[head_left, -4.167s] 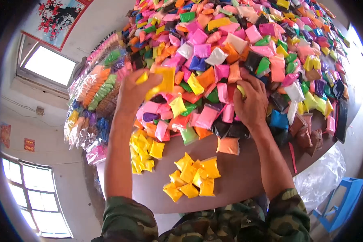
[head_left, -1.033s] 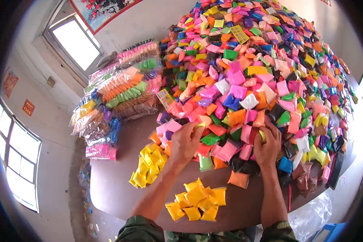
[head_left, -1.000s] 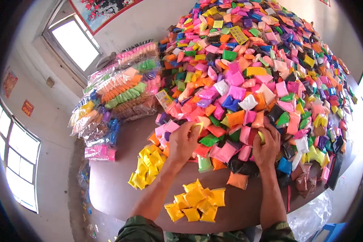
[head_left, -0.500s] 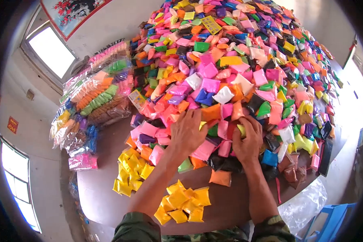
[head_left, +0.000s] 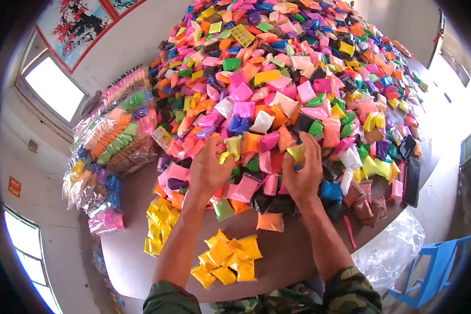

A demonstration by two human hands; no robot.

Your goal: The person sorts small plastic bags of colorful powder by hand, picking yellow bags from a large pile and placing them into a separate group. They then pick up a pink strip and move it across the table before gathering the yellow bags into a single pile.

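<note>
At the near edge of a big heap of small coloured plastic packets (head_left: 240, 93), both hands are closed on yellow ones. My left hand (head_left: 209, 170) pinches a yellow packet (head_left: 233, 147) between thumb and fingers, and more yellow shows by its thumb. A second yellow packet (head_left: 296, 154) is gripped by my right hand (head_left: 304, 175), its fingers curled over the far side. Below the hands, on the brown table (head_left: 136, 235), lie two groups of brighter yellow packets: one pile (head_left: 227, 259) in front of me, another pile (head_left: 160, 222) beside my left forearm.
Large clear bags of sorted packets (head_left: 115, 131) stand left of the heap. An orange packet (head_left: 270, 222) lies at the heap's near edge. To the right are a dark flat object (head_left: 412, 183), a pink strip (head_left: 349, 232), clear plastic sheeting (head_left: 392, 251) and a blue stool (head_left: 429, 272).
My left hand has moved left, away from the right hand, with a yellow packet now clearly showing in it. The right hand's yellow packet is more exposed. The view has shifted slightly.
</note>
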